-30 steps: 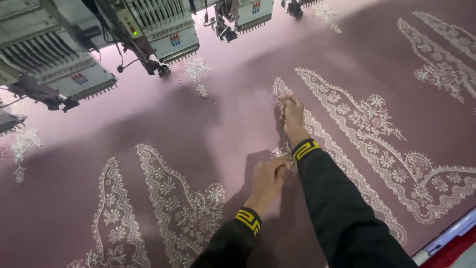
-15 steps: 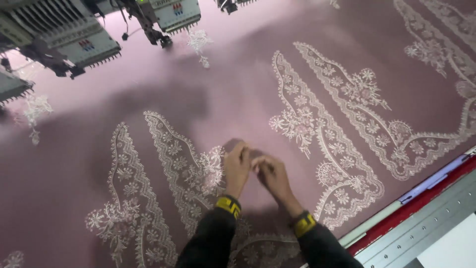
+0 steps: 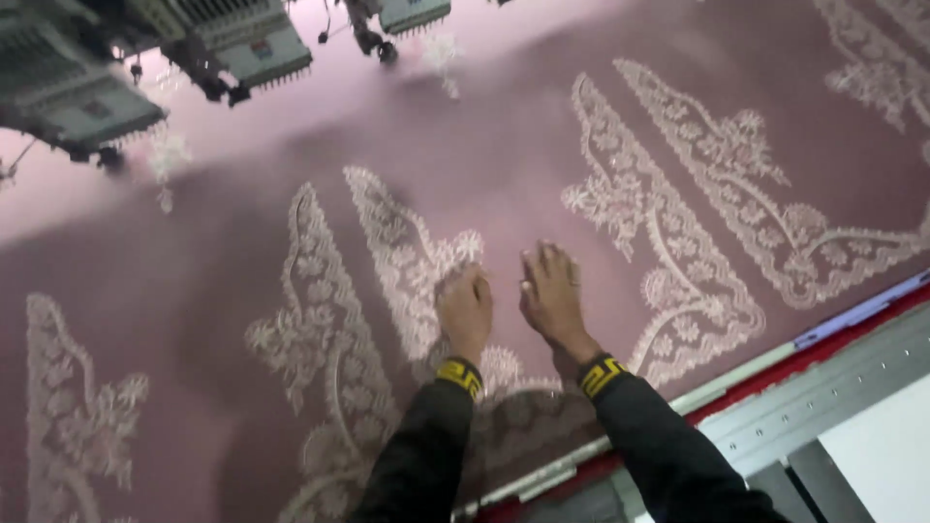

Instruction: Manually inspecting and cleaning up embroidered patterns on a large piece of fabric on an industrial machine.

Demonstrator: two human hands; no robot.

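Near the middle of the head view, both hands lie on mauve-pink fabric (image 3: 542,174) stretched flat over the surface. Left hand (image 3: 466,310) is curled, fingers (image 3: 455,286) bunched and pressing down on the near end of a white embroidered lace motif (image 3: 407,252); can't tell if anything is pinched between them. Right hand (image 3: 550,291) is just beside it, not touching it, palm down, fingers (image 3: 542,260) straight and close together, flat on plain cloth between two motifs. Both wrists have black sleeves with yellow-and-black patterned cuffs (image 3: 459,376).

More white floral motifs: one left of the hands (image 3: 315,320), one at far left (image 3: 68,397), two long ones right (image 3: 668,242), (image 3: 765,184). Embroidery machine heads (image 3: 242,48) hang over the far left edge of the fabric, another (image 3: 82,111) further left. Near right, fabric ends at a red strip (image 3: 775,373) and a grey metal frame rail (image 3: 833,387); white panel (image 3: 886,455) in near-right corner.
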